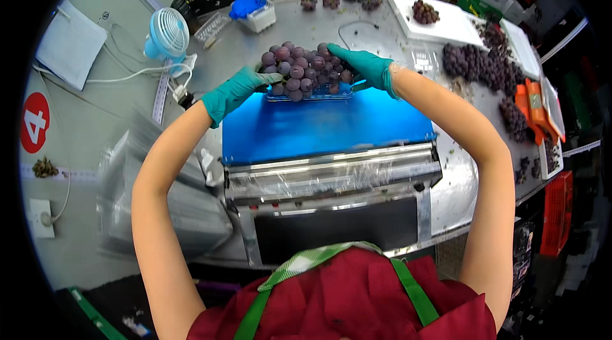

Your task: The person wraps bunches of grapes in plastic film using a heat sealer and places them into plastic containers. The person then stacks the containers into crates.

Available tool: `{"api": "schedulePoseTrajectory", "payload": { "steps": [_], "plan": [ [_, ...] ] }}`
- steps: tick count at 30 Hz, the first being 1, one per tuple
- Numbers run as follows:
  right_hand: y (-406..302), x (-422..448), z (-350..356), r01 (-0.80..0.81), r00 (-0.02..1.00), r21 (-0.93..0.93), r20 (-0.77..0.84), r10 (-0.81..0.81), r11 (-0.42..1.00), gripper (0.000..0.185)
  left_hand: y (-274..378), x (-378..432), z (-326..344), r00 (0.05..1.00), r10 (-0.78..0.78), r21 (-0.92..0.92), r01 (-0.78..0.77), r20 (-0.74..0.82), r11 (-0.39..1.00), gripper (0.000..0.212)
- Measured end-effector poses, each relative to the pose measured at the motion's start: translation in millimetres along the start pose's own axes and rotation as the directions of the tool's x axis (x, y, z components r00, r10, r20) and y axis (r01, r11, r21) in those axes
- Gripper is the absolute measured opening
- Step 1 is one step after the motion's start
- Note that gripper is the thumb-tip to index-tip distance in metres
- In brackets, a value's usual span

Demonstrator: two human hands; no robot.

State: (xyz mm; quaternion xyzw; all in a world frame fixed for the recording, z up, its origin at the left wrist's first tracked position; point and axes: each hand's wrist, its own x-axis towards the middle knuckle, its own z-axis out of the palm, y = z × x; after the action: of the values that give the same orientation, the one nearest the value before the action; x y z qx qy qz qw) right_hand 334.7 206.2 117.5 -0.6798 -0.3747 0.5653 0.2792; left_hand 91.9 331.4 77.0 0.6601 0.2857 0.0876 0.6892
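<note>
A large bunch of purple grapes (306, 68) lies heaped over a clear plastic tray (311, 97), whose near edge shows at the back of a smooth blue surface (315, 124). My left hand (239, 89), in a green glove, cups the left side of the bunch and tray. At the right side my right hand (366, 67), gloved alike, rests its fingers along the grapes. Some fingertips are hidden behind the fruit. Nearer to me stands a film-wrapping machine with a roll of clear film (330, 177).
A small fan (169, 34) and a white scale-like box with a blue bag (248, 5) stand back left. More grapes (483, 67), a white foam tray (406, 24) and an orange tool (530, 105) are at right. Stacked clear trays (162, 206) stand left of the machine.
</note>
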Motion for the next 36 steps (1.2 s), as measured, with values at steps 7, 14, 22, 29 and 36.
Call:
{"api": "schedulePoseTrajectory", "payload": {
  "steps": [7,14,22,29,36],
  "plan": [
    [67.4,-36.4,25.1,0.06,0.997,0.149,0.041,-0.067,0.987,0.079,-25.6,-59.8,62.2,0.995,0.018,0.001,-0.018,-0.101,1.0,0.052],
    [78.2,-46.6,36.3,0.073,0.994,0.079,0.071,-0.079,0.994,0.079,-31.3,-88.2,75.8,0.998,-0.017,-0.033,0.015,-0.061,0.999,0.053],
    [87.9,-63.1,52.4,0.113,0.988,0.023,-0.108,-0.11,0.993,0.076,-47.4,-93.3,61.4,0.993,0.004,0.04,0.001,-0.115,0.999,0.072],
    [158.5,-126.0,55.3,0.275,0.567,-0.34,-0.698,-0.437,0.899,0.04,-99.3,-170.2,71.1,0.531,0.315,0.377,0.01,-0.787,0.926,0.047],
    [206.7,-134.5,66.9,-0.001,0.393,-0.712,-0.646,-0.654,0.703,0.03,-123.3,-196.2,93.6,0.537,0.323,0.608,0.522,-0.779,0.598,0.051]
  ]
}}
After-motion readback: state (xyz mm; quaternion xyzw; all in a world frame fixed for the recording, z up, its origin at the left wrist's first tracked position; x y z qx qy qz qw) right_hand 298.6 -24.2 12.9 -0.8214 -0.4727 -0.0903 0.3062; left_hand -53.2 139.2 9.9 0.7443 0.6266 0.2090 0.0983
